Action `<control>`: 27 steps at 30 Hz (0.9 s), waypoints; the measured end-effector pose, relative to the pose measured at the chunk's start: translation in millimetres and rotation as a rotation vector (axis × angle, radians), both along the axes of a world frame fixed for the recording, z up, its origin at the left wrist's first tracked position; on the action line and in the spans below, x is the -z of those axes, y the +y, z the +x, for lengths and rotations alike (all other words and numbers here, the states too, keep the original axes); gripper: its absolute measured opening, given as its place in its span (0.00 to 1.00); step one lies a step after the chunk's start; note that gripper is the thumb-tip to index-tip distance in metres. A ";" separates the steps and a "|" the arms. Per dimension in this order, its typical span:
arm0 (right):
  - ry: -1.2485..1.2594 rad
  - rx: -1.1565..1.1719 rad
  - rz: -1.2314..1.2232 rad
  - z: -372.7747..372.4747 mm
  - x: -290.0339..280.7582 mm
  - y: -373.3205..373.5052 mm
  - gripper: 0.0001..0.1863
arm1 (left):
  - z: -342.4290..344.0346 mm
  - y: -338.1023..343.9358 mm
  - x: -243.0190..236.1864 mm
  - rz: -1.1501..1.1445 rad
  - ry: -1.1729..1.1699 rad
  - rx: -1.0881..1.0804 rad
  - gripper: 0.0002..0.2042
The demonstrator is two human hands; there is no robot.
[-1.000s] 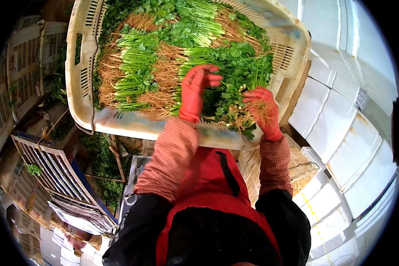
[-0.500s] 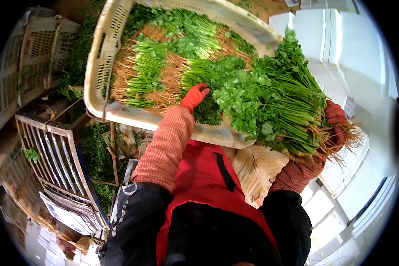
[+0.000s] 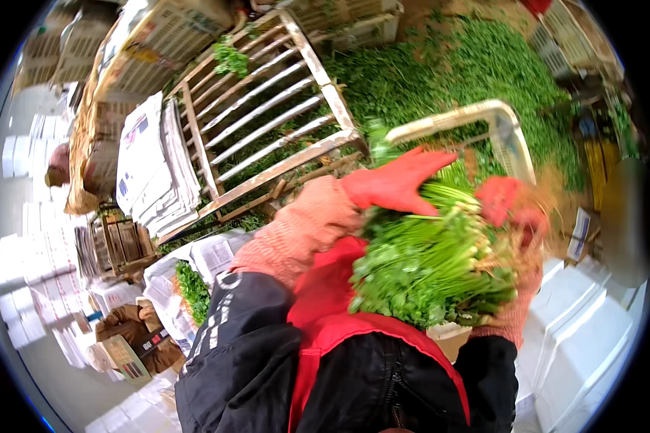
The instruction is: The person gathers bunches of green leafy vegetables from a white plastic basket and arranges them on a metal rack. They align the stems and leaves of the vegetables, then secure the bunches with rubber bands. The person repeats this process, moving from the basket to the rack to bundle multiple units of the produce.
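A large bunch of coriander [image 3: 430,270] with long green stems and brown roots lies across the front of my body. My right hand [image 3: 511,202], in a red glove, is closed around the root end, with some motion blur. Above the leafy side is my left hand [image 3: 404,180], also in a red glove, with its fingers spread and nothing held. Whether its fingertips touch the stems I cannot tell. Behind the bunch stands the cream plastic crate [image 3: 509,126], partly hidden, with more greens in it.
A slatted metal rack [image 3: 267,108] stands at the left, with a stack of newspapers [image 3: 155,166] on it. Loose greens [image 3: 477,65] cover the ground beyond the crate. White foam boxes [image 3: 578,325] stand at the right. More coriander [image 3: 192,292] lies on newspaper at the lower left.
My view has turned left, toward the rack. The coriander bunch has come away from above the crate and in toward my body. My left hand has left the crate and spread its fingers.
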State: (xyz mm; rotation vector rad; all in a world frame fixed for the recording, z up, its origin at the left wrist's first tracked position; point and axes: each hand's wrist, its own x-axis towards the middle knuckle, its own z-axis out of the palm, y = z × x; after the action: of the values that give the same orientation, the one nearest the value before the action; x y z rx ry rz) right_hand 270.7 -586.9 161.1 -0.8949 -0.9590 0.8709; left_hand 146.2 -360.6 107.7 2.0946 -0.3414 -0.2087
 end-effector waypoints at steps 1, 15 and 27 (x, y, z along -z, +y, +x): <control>0.054 -0.101 0.051 -4.0 0.9 44.2 0.15 | -20.3 32.7 -4.5 -0.257 0.172 0.038 0.51; 0.373 -0.694 0.053 -95.8 56.8 489.7 0.25 | -223.5 295.9 -23.1 -0.708 0.355 -1.106 0.22; -0.229 0.102 -1.045 -91.7 130.9 443.7 0.36 | -286.9 397.9 83.6 -0.494 0.524 -1.210 0.26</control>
State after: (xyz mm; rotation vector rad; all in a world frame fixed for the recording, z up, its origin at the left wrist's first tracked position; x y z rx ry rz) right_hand 179.0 -143.3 30.2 -1.9451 -0.5957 1.2097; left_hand -140.7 37.3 24.1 1.3723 1.0657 0.0644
